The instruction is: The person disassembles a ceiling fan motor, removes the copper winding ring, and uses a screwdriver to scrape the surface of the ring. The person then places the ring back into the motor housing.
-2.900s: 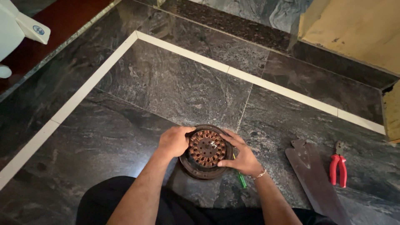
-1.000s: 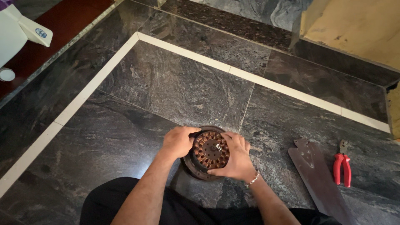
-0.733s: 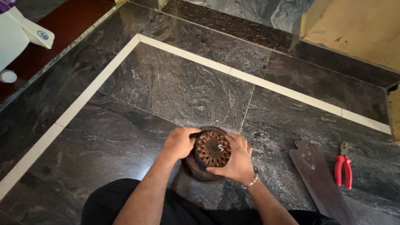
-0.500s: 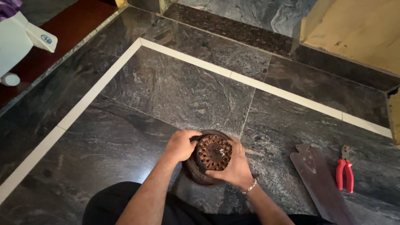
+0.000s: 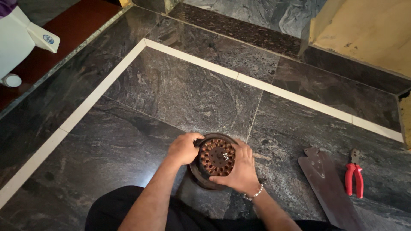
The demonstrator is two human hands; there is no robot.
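A round motor part (image 5: 216,158) with a ring of copper windings sits in a dark round housing on the dark stone floor, just in front of my knees. My left hand (image 5: 183,148) grips its left rim with the fingers curled over the edge. On its right side rests my right hand (image 5: 241,170), fingers wrapped around the winding core; a thin bracelet is on that wrist. Both hands hide parts of the rim.
A dark flat fan blade (image 5: 327,186) lies on the floor to the right, with red-handled pliers (image 5: 355,177) beside it. A white object (image 5: 21,42) stands at the far left on a red-brown floor strip. A yellowish wall (image 5: 368,30) rises at the back right.
My right hand has slid from the far side of the part round onto its right front. The green tool near my right hand 2.9 s ago is no longer visible. The view shifted slightly.
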